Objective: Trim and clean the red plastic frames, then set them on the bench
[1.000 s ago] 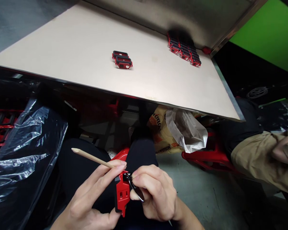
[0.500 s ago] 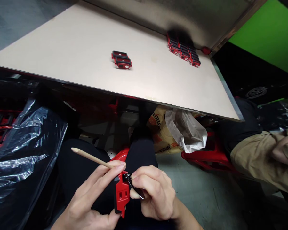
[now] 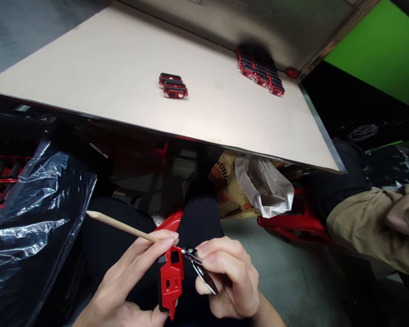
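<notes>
Below the tabletop [image 3: 122, 68], lower centre frame: left hand [image 3: 122, 290] grips red part [image 3: 170, 279] and wooden stick [image 3: 122, 225]; right hand [image 3: 233, 281] pinches metal tweezers [image 3: 200, 269].

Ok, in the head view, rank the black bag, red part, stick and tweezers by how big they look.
1. black bag
2 and 3. red part and stick: the part is bulkier and the stick longer, so I can't rank them.
4. tweezers, partly hidden by fingers
</notes>
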`<state>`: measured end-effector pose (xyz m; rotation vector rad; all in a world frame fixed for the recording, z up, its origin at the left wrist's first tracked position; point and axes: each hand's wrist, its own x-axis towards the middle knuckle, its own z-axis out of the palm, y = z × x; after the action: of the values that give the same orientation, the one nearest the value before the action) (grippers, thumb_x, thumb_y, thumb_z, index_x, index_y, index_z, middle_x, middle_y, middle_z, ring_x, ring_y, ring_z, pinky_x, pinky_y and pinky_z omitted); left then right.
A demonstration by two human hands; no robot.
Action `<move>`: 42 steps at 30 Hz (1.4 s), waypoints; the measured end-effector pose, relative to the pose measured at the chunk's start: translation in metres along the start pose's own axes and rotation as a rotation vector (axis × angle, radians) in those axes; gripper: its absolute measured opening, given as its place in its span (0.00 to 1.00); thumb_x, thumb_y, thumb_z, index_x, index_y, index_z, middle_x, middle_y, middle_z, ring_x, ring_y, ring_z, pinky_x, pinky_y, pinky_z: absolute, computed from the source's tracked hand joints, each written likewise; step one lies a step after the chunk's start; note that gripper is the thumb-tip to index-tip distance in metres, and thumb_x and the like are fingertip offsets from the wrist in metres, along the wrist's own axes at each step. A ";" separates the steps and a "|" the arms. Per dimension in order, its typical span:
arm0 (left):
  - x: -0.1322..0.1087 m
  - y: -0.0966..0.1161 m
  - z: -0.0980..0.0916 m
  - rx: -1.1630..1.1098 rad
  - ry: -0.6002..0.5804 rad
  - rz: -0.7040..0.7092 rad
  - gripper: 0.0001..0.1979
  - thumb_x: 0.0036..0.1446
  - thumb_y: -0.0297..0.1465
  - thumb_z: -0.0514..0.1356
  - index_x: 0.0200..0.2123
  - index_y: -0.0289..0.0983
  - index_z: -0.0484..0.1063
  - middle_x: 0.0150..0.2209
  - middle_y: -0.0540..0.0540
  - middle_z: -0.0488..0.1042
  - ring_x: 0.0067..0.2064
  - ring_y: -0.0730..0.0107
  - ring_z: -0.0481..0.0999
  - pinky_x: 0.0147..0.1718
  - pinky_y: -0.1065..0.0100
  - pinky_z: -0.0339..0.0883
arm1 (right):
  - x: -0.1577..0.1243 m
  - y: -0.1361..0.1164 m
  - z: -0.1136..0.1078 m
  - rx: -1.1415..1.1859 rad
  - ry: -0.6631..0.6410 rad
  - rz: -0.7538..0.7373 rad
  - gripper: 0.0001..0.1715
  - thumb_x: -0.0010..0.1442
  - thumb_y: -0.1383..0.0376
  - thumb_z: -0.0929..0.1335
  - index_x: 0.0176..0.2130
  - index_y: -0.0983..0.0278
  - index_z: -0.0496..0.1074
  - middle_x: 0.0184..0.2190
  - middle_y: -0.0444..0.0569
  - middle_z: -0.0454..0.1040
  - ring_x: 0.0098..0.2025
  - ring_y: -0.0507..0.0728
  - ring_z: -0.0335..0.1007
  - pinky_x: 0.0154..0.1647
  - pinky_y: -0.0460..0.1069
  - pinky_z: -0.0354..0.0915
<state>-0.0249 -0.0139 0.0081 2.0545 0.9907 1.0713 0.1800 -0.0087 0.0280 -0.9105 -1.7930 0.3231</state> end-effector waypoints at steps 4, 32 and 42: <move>-0.002 0.000 0.001 0.014 0.007 -0.002 0.41 0.56 0.16 0.57 0.71 0.44 0.56 0.59 0.45 0.71 0.57 0.60 0.75 0.57 0.63 0.74 | 0.000 0.000 0.005 0.023 -0.009 -0.043 0.09 0.71 0.71 0.65 0.50 0.70 0.71 0.36 0.53 0.80 0.38 0.55 0.80 0.34 0.46 0.80; 0.007 0.001 0.000 0.027 -0.041 0.040 0.41 0.57 0.16 0.56 0.72 0.43 0.53 0.59 0.48 0.68 0.59 0.69 0.71 0.63 0.74 0.63 | 0.003 0.000 0.007 -0.039 -0.015 -0.073 0.06 0.71 0.71 0.66 0.42 0.70 0.73 0.35 0.51 0.79 0.36 0.52 0.79 0.36 0.43 0.77; 0.009 0.001 -0.002 -0.010 -0.060 0.015 0.44 0.55 0.18 0.56 0.73 0.46 0.51 0.60 0.51 0.67 0.60 0.71 0.70 0.64 0.78 0.59 | -0.003 0.011 -0.004 0.132 0.115 0.136 0.12 0.73 0.60 0.64 0.51 0.65 0.69 0.36 0.52 0.74 0.38 0.58 0.75 0.35 0.53 0.76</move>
<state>-0.0229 -0.0071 0.0137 2.0769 0.9401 1.0146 0.1888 -0.0037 0.0209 -0.9399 -1.5887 0.4613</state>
